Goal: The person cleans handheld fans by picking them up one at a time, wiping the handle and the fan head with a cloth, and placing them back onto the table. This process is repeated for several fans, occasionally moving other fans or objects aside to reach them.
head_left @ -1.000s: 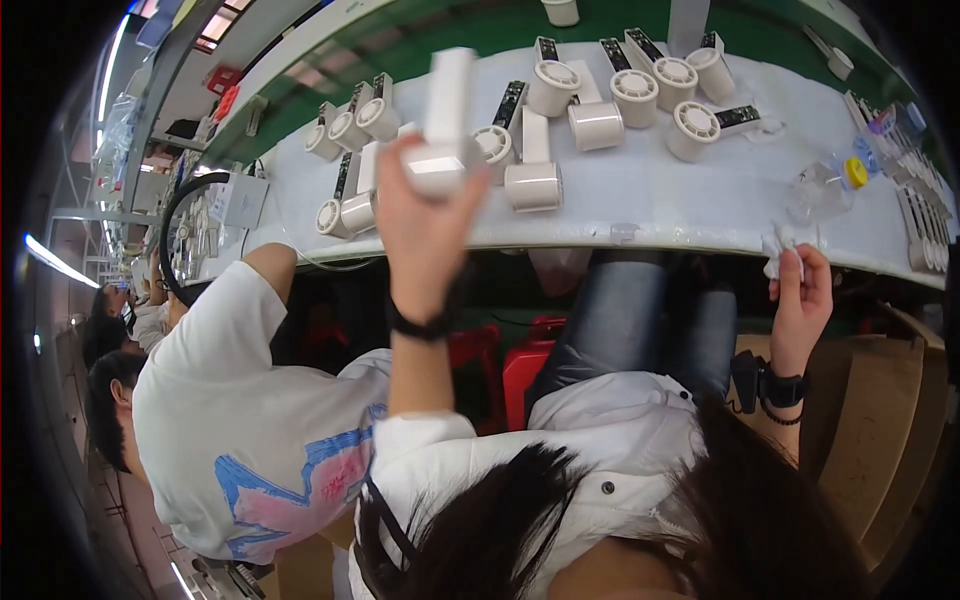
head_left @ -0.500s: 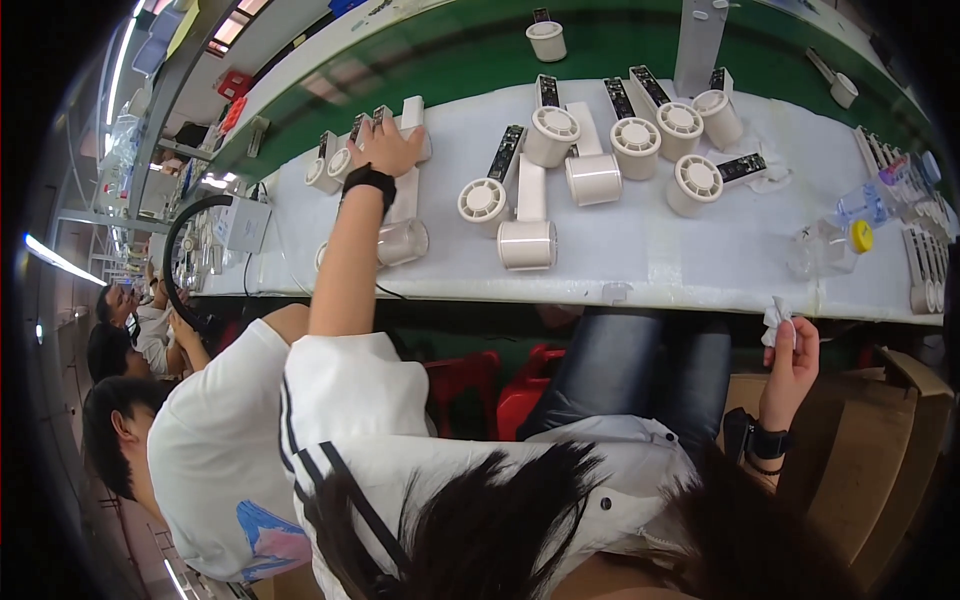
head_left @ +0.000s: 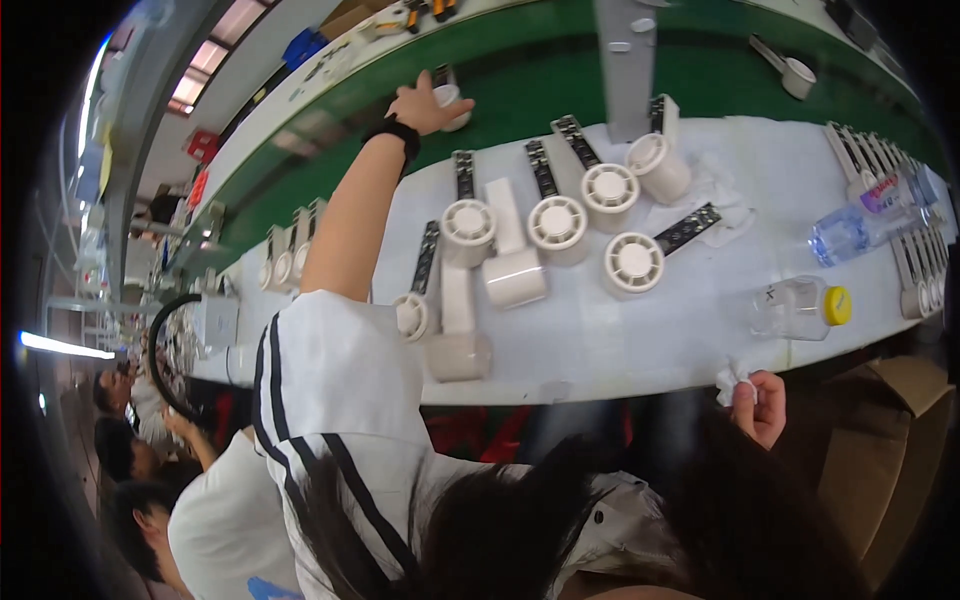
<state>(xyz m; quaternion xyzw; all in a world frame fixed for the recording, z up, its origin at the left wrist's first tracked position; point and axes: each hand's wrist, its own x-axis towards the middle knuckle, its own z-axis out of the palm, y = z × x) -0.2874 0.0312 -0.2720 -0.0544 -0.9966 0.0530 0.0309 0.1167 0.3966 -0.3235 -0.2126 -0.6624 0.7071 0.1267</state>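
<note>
My left hand [head_left: 425, 108] reaches far over the bench, thumb and fingers spread about the round head of a white handheld fan-like unit [head_left: 455, 120] on the green strip. Whether the fingers press on it is hard to see. At the bench's near edge, my right hand [head_left: 760, 408] pinches a crumpled white tissue [head_left: 733, 384]. Several similar units lie between, among them one with a vented round head [head_left: 557, 228] and an exposed circuit board in its handle. Another unit [head_left: 515, 277] rests on its side, its white handle covered.
A clear bottle with a yellow cap [head_left: 795, 308] and a blue-tinted bottle [head_left: 865, 228] lie at the right, beside rows of handle parts [head_left: 915, 265]. A grey post [head_left: 628, 80] rises at the back. A cardboard box [head_left: 870, 450] stands below right; co-workers sit at the left.
My left hand has left the units at the back left and moved across to the lone unit on the green strip. My view has turned. The right hand still holds the tissue.
</note>
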